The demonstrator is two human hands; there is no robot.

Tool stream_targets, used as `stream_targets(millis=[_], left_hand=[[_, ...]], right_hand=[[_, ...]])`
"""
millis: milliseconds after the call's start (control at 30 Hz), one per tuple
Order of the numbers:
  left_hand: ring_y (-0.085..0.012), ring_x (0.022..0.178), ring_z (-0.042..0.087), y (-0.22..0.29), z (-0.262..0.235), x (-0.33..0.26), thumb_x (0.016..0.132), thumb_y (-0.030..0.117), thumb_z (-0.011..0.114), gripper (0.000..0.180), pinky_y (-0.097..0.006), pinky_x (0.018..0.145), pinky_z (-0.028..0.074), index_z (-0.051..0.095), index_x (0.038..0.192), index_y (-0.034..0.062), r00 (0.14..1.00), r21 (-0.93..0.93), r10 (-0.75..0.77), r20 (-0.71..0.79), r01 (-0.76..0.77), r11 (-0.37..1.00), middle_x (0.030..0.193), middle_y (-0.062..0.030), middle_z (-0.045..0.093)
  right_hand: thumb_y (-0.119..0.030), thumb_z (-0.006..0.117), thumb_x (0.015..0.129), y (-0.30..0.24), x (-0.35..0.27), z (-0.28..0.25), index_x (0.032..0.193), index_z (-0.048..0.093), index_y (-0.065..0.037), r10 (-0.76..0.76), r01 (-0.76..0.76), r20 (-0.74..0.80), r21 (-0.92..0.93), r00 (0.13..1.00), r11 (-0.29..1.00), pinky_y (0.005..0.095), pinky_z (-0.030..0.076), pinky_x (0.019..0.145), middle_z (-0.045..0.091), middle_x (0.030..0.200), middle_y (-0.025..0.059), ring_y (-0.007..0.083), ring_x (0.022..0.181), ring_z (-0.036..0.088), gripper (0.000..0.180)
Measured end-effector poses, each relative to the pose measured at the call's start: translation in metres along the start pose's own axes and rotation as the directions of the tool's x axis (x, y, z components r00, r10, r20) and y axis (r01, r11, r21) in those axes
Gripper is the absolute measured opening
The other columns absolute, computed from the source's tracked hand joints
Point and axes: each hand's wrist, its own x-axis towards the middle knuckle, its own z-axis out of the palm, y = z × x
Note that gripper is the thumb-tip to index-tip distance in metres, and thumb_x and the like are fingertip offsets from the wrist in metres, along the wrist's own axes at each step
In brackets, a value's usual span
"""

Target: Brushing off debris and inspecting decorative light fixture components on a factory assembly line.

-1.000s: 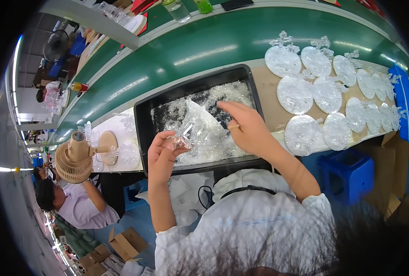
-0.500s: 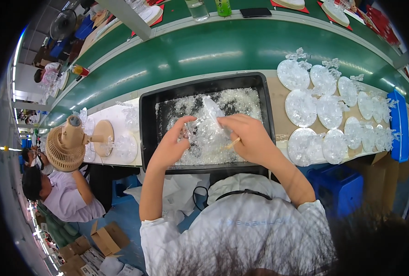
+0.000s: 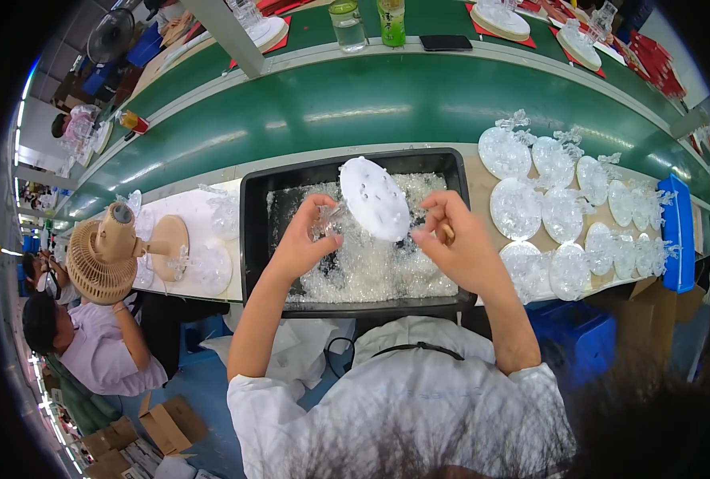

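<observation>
The white disc point(image 3: 375, 198) is held up between both hands over the black tray point(image 3: 253, 239), which is filled with small clear plastic pieces point(image 3: 371, 267). It looks like a thin, light, fairly stiff moulded part, with small holes or studs dotting its face; it is probably smooth enough to slip, so the rim seems the safest place to hold it rather than the face. The left hand point(image 3: 303, 243) pinches its lower left edge between thumb and curled fingertips, a narrow, closed pinch. The right hand point(image 3: 458, 247) is loosely curled at the disc's right edge, fingers bent close together; whether it actually grips the rim or only steadies it I cannot tell
</observation>
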Motion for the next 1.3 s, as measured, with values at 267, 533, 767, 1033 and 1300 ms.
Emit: stream_targets(millis=[267, 533, 767, 1033, 1300], left_hand=[[-0.0151, 0.108, 0.048, -0.012, 0.01, -0.001, 0.072, 0.002, 0.071, 0.074, -0.032, 0.093, 0.041, 0.035, 0.136, 0.0133, 0.99, -0.218, 0.142, -0.007, -0.14, 0.966, 0.115, -0.0058, 0.052], [-0.0163, 0.105, 0.052, -0.022, 0.02, 0.001, 0.068, -0.005, 0.068, 0.093, -0.031, 0.088, 0.044, 0.026, 0.149, 0.0139, 0.995, -0.213, 0.081, 0.065, -0.066, 0.975, 0.114, -0.0075, 0.055], [-0.0131, 0.101, 0.048, -0.009, 0.017, 0.005, 0.068, -0.002, 0.074, 0.09, -0.027, 0.091, 0.04, 0.036, 0.148, 0.0096, 0.996, -0.367, 0.083, 0.011, -0.073, 0.927, 0.106, -0.0011, 0.053], [-0.0149, 0.109, 0.047, -0.016, 0.022, 0.001, 0.067, 0.004, 0.081, 0.095, -0.031, 0.096, 0.039, 0.032, 0.147, 0.0086, 0.987, -0.244, 0.156, 0.039, -0.142, 0.959, 0.122, -0.0066, 0.052], [-0.0312, 0.121, 0.052, -0.014, 0.026, 0.003, 0.066, 0.025, 0.089, 0.098, -0.041, 0.105, 0.038, 0.037, 0.147, 0.0075, 0.974, 0.26, 0.222, 0.049, -0.227, 0.938, 0.13, -0.016, 0.055]], right_hand=[[-0.002, 0.048, 0.098, -0.007, -0.026, -0.028, 0.122, 0.054, -0.006, 0.018, 0.008, -0.069, 0.355, 0.997, 0.935, 0.0263, 0.047, 0.062, 0.059, 0.086, 0.0047, 0.0109, 0.073, 0.057, 0.025], [0.0, 0.055, 0.095, -0.003, -0.031, -0.006, 0.123, 0.055, -0.003, 0.104, -0.083, 0.094, -0.21, 0.99, 0.974, 0.0246, 0.045, 0.066, 0.062, 0.085, 0.0031, 0.0081, 0.072, 0.054, 0.028], [-0.002, 0.052, 0.099, 0.029, -0.028, 0.012, 0.133, 0.055, 0.0, 0.058, -0.051, -0.103, 0.069, 0.993, 0.996, 0.0215, 0.043, 0.075, 0.061, 0.098, 0.0011, 0.0071, 0.086, 0.054, 0.034], [-0.005, 0.053, 0.1, 0.035, -0.011, 0.022, 0.133, 0.058, 0.002, -0.007, 0.034, -0.215, 0.124, 0.977, 0.992, 0.0204, 0.043, 0.08, 0.059, 0.109, 0.0028, 0.0075, 0.093, 0.054, 0.034], [-0.003, 0.055, 0.098, 0.015, -0.002, 0.018, 0.123, 0.063, 0.006, -0.17, 0.138, -0.25, -0.143, 0.953, 0.98, 0.022, 0.045, 0.076, 0.06, 0.111, 0.0094, 0.0105, 0.09, 0.056, 0.028]])
